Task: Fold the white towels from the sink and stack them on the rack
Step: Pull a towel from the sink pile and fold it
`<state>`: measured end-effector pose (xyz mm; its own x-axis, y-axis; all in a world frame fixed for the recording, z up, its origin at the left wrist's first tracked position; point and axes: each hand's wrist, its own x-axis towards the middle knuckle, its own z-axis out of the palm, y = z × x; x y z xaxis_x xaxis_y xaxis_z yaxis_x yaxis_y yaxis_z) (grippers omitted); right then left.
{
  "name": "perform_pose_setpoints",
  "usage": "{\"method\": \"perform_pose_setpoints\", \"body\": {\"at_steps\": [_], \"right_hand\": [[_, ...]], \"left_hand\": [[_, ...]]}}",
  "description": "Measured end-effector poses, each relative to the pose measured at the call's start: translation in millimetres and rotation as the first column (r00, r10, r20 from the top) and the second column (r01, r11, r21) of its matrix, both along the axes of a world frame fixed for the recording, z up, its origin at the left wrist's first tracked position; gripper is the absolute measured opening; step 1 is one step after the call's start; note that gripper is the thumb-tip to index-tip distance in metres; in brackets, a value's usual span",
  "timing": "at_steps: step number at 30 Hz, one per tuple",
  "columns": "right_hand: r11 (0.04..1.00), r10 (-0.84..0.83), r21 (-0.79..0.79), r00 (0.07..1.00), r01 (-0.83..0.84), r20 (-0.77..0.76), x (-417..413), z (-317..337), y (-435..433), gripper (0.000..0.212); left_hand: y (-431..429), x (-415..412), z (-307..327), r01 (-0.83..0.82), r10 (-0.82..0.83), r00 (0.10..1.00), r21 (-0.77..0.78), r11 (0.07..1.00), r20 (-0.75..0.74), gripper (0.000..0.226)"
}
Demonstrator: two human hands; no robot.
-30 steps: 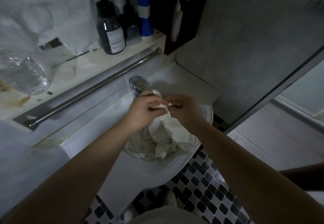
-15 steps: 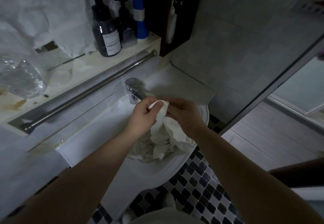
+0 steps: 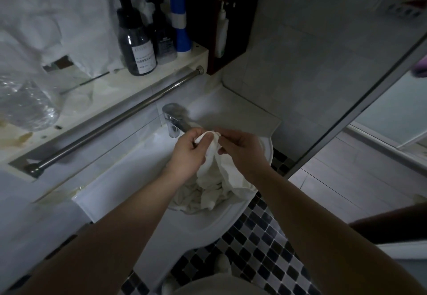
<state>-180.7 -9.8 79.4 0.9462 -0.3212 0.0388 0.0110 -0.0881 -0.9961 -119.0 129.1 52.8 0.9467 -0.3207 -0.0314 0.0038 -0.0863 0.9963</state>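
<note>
A crumpled white towel (image 3: 219, 179) hangs from both my hands over the white sink (image 3: 129, 179), with more white cloth (image 3: 196, 197) bunched in the basin below. My left hand (image 3: 188, 156) pinches the towel's top edge between thumb and fingers. My right hand (image 3: 242, 151) grips the same edge just beside it, fingers curled. The two hands almost touch, right in front of the chrome tap (image 3: 172, 119). A steel rail (image 3: 111, 123) of the rack runs diagonally along the wall behind the sink.
On the shelf (image 3: 97, 91) above the rail stand two dark pump bottles (image 3: 136, 38), a blue bottle (image 3: 179, 17) and a clear plastic bottle (image 3: 25, 100). White cloth (image 3: 57, 12) hangs at the upper left. A glass partition edge (image 3: 360, 100) rises on the right. Checkered floor tiles (image 3: 258, 237) lie below.
My hands have shifted their hold along the towel's top edge and drawn it a little upward. The camera has tilted slightly, so the shelf sits lower in view.
</note>
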Motion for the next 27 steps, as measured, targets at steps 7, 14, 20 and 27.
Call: {"method": "perform_pose_setpoints", "body": {"at_steps": [7,14,20,27], "right_hand": [[0.997,-0.054,-0.061,0.998,0.051,-0.037,-1.9,0.3,8.2,0.012],[0.98,0.161,-0.108,0.986,-0.165,-0.048,10.8,29.9,-19.2,0.024],[0.93,0.321,-0.205,0.945,-0.304,0.054,26.4,97.8,-37.0,0.02],[0.913,0.278,-0.364,0.935,-0.186,0.221,55.1,164.8,-26.5,0.022]], "left_hand": [[3.5,1.4,-2.0,-0.034,0.014,0.985,0.116,0.993,0.172,0.014],[20.9,32.9,36.8,0.242,-0.389,0.814,0.358,0.902,0.431,0.017],[16.9,37.2,100.1,0.45,-0.457,0.859,0.084,0.889,0.231,0.026],[28.3,45.1,138.4,0.247,-0.251,0.844,0.071,0.966,0.473,0.057]]}}
